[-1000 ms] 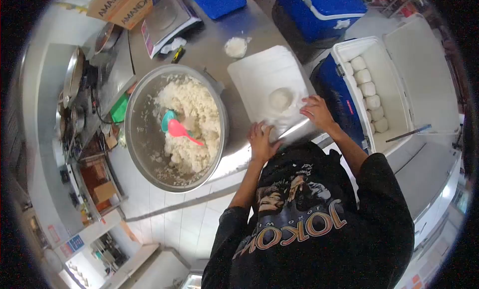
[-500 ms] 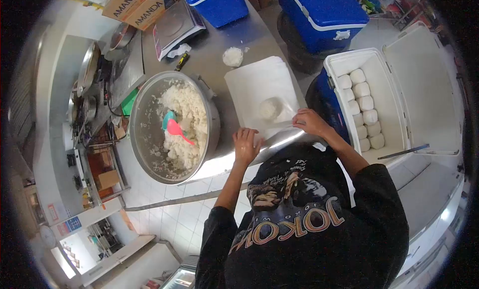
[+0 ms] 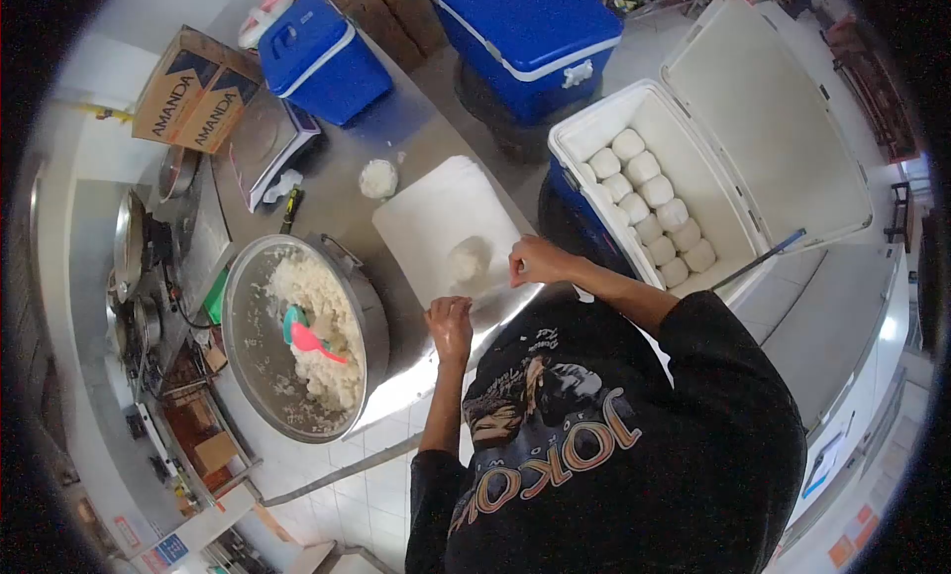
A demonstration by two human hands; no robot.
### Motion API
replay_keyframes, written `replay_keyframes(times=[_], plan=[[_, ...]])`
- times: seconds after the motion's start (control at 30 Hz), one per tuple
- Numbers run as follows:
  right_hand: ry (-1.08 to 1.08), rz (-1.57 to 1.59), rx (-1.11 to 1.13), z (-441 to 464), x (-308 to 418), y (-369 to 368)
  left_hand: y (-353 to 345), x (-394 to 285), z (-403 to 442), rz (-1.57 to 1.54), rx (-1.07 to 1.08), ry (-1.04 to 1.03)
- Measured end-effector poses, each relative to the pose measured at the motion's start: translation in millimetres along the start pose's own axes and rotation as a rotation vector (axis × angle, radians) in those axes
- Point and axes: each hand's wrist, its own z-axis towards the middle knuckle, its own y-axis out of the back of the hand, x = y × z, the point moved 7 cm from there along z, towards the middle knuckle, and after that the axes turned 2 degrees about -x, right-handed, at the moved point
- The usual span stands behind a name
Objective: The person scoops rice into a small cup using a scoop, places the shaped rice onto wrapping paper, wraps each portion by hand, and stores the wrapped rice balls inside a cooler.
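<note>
A mound of rice (image 3: 467, 264) lies near the front edge of a stack of white sheets (image 3: 436, 209) on the steel table. My left hand (image 3: 450, 326) is at the front left corner of the sheets, its fingers bent and together; what they pinch is too small to make out. On the right side, my right hand (image 3: 536, 261) is closed at the sheets' corner, thumb against fingers, seemingly on the sheet's edge. A large metal pot (image 3: 372, 326) of loose rice (image 3: 317, 307) stands to the left, with a pink scoop (image 3: 309, 340) and a green one in it.
An open cooler (image 3: 575, 143) at the right holds several wrapped white bundles (image 3: 672, 214). Closed blue coolers (image 3: 535, 24) stand behind. A small bowl of rice (image 3: 378, 179), a scale (image 3: 260, 143), a yellow-black cutter (image 3: 291, 210) and cartons (image 3: 183, 94) are at the back left.
The view has swung, so the table and coolers appear further left. My hands have stayed at the front corners of the sheets, and my fingers have drawn closer together.
</note>
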Motion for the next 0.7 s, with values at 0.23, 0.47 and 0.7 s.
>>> replay_keyframes(times=[0.23,0.47,0.7], plan=[[-0.06,0.107,0.148,-1,3,-6,-14,28,3,-0.096,0.255,0.174],[-0.272,0.223,0.162,3,-4,-8,-9,39,18,-0.285,0.382,0.249],[-0.028,-0.367,-0.051,0,20,6,15,39,23,-0.222,0.111,0.095]])
